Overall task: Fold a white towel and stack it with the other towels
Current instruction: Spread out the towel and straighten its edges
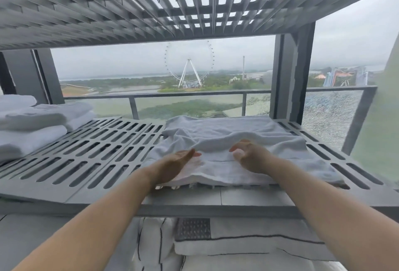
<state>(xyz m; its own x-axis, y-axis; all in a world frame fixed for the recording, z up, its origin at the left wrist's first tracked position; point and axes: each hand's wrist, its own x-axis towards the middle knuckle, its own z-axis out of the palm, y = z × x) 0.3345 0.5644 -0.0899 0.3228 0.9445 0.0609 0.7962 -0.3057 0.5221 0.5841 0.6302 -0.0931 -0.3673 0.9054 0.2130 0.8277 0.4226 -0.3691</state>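
— So, where's the towel on the head camera?
— The rumpled white cloth towel [237, 132] lies on the grey slotted metal shelf [97, 152], well apart from the folded white towel stack [32, 124].
— Hands?
— My left hand [179, 162] rests flat on it. My right hand [248, 156] is curled, and I can't tell if it grips. The towel looks soft, light and floppy. I'd pinch its near corners.

I record a white towel [233, 152] and a white stack of folded towels [32, 119] on a grey shelf [86, 152] patterned with rows of oblong slots, a grey gridded upper shelf [151, 7], and white linen [248, 249] with thin black stripes.
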